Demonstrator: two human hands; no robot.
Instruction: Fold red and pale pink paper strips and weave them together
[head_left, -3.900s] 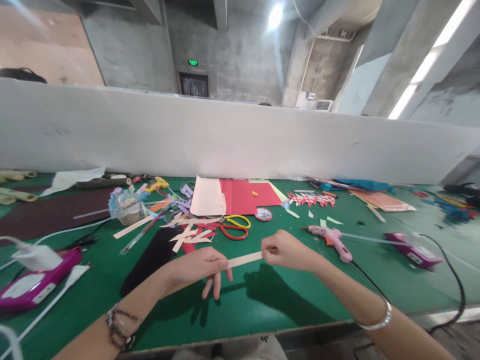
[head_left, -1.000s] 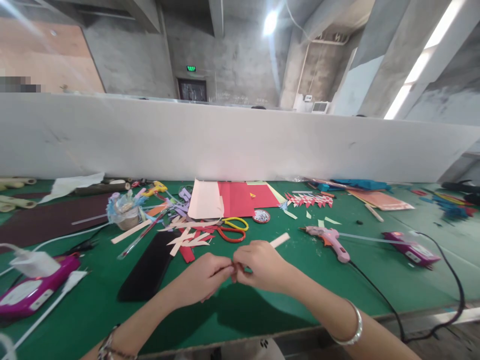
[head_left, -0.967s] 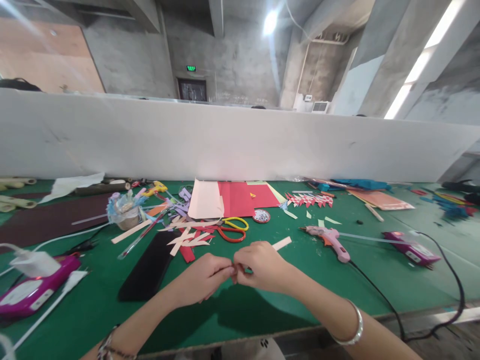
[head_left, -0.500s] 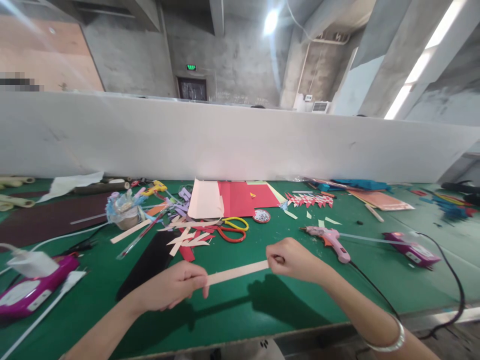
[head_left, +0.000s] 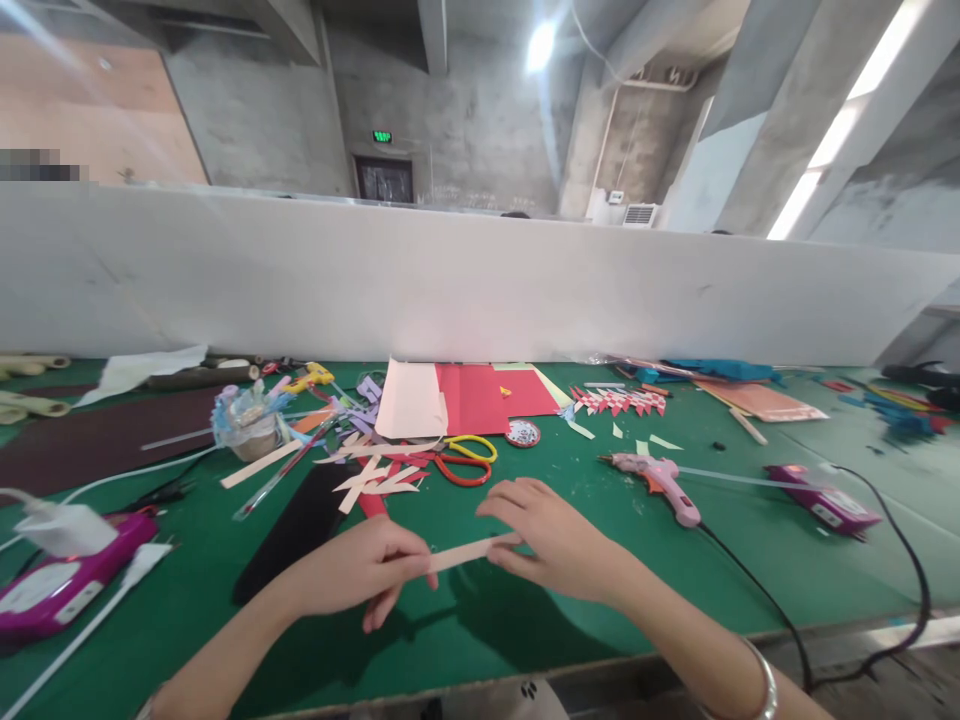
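Observation:
A narrow pale pink paper strip (head_left: 466, 552) stretches between my two hands just above the green table (head_left: 600, 590). My left hand (head_left: 367, 575) is closed, pinching the strip's left end between thumb and fingers. My right hand (head_left: 547, 535) pinches the strip's right end with thumb and fingertips, its other fingers stretched out. A silver bangle is on my right wrist.
Behind my hands lie paper scraps (head_left: 375, 475), yellow and red scissors (head_left: 469, 458), pink and red sheets (head_left: 465, 395), and a black strip (head_left: 296, 530). A pink glue gun (head_left: 660, 482) with its black cord lies to the right. A magenta device (head_left: 64, 575) sits at the left. A white partition (head_left: 480, 280) backs the table.
My hands pulled apart along the strip half a second ago. Now my right hand has slid back toward the left, so less strip shows between them.

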